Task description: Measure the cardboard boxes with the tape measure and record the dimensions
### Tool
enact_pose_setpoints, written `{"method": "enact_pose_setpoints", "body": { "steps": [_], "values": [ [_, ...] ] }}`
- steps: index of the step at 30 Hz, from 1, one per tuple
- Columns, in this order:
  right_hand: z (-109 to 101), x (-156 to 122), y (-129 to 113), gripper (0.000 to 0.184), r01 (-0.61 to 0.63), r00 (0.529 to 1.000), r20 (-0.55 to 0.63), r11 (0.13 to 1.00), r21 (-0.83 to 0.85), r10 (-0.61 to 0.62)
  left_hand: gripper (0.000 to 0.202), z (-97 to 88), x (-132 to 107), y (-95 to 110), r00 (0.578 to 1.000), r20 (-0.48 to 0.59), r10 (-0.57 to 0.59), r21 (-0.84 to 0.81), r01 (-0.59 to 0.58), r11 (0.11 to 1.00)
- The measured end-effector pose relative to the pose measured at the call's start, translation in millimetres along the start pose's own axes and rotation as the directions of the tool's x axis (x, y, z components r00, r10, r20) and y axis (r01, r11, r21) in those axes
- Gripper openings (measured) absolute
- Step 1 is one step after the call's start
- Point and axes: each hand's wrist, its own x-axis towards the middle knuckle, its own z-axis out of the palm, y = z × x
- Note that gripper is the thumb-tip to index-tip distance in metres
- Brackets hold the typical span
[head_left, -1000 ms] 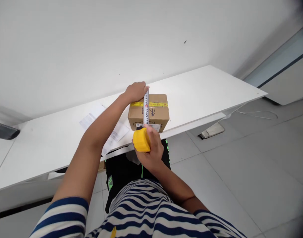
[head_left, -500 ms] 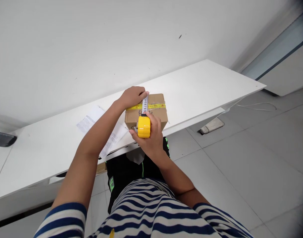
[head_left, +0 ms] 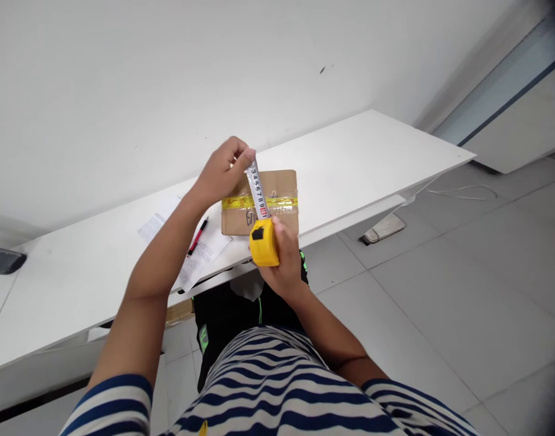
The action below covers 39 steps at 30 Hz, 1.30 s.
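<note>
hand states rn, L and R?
Left hand: closed, thumb and fingers pinching the measuring blade near its free end.
Right hand: closed around the yellow tape measure case.

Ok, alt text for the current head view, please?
A tape measure is stretched over a taped cardboard box on a white table, the left hand gripping its free end, the right hand its yellow case. A red and black pen lies on papers left of the box.
</note>
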Motion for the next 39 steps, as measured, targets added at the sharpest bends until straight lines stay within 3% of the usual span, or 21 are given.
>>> {"method": "enact_pose_setpoints", "body": {
  "steps": [3, 7, 11, 13, 17, 20, 22, 25, 28, 31, 35, 37, 39],
  "values": [
    [-5.5, -8.4, 4.9, 0.083, -0.055, 0.994, -0.091, 0.998, -0.038, 0.052, 0.03, -12.4, -27.0, 40.3, 0.999, 0.005, 0.044, -0.017, -0.044, 0.999],
    [-10.1, -9.8, 7.0, 0.085, -0.01, 0.969, -0.247, 1.0, -0.018, 0.006, 0.031, -1.9, -61.7, 77.5, 0.975, 0.208, 0.081, 0.033, -0.09, 0.995],
    [-16.7, -23.5, 14.6, 0.098, 0.01, 0.966, -0.257, 1.0, -0.028, -0.017, 0.042, 16.8, -75.4, 81.5, 0.893, 0.427, 0.145, -0.002, -0.159, 0.987],
    [-20.0, -33.4, 19.1, 0.096, -0.019, 0.974, -0.228, 0.999, -0.048, 0.008, 0.053, 23.9, -70.2, 74.7, 0.866, 0.469, 0.174, 0.006, -0.199, 0.98],
    [-22.3, -38.6, 18.2, 0.09, -0.136, 0.962, -0.226, 0.987, 0.091, 0.153, 0.06, 38.9, -44.3, 44.0, 0.922, 0.369, 0.118, 0.224, -0.211, 0.951],
    [-20.2, -30.5, 11.3, 0.081, -0.193, 0.928, -0.268, 0.948, 0.253, 0.26, 0.103, 46.0, -28.3, 8.2, 0.933, 0.356, -0.041, 0.404, -0.114, 0.908],
    [-19.3, -25.7, 8.7, 0.065, -0.227, 0.892, -0.324, 0.932, 0.283, 0.316, 0.096, 44.7, -26.0, -16.7, 0.943, 0.319, -0.093, 0.461, -0.068, 0.885],
    [-20.5, -22.8, 9.4, 0.055, -0.333, 0.835, -0.338, 0.888, 0.318, 0.435, 0.081, 39.1, -38.8, -48.3, 0.993, 0.085, -0.085, 0.379, 0.047, 0.924],
    [-22.2, -22.0, 11.6, 0.06, -0.408, 0.804, -0.31, 0.849, 0.335, 0.508, 0.078, 44.3, -67.7, -67.8, 0.959, -0.195, -0.208, 0.1, 0.23, 0.968],
    [-20.2, -19.5, 12.7, 0.062, -0.416, 0.802, -0.3, 0.844, 0.337, 0.516, 0.08, 66.1, -99.2, -73.4, 0.91, -0.205, -0.359, -0.166, 0.329, 0.93],
    [-18.3, -13.0, 18.1, 0.064, -0.438, 0.792, -0.255, 0.807, 0.396, 0.555, 0.091, 92.7, -125.3, -64.4, 0.927, -0.092, -0.365, -0.226, 0.337, 0.914],
    [-23.7, -7.2, 23.5, 0.065, -0.443, 0.794, -0.225, 0.791, 0.422, 0.564, 0.099, 93.0, -132.6, -53.3, 0.929, -0.152, -0.339, -0.161, 0.315, 0.935],
    [-34.7, 1.6, 28.4, 0.067, -0.424, 0.831, -0.182, 0.809, 0.407, 0.526, 0.096, 82.9, -139.0, -36.0, 0.918, -0.312, -0.247, -0.077, 0.235, 0.969]
  ]
}}
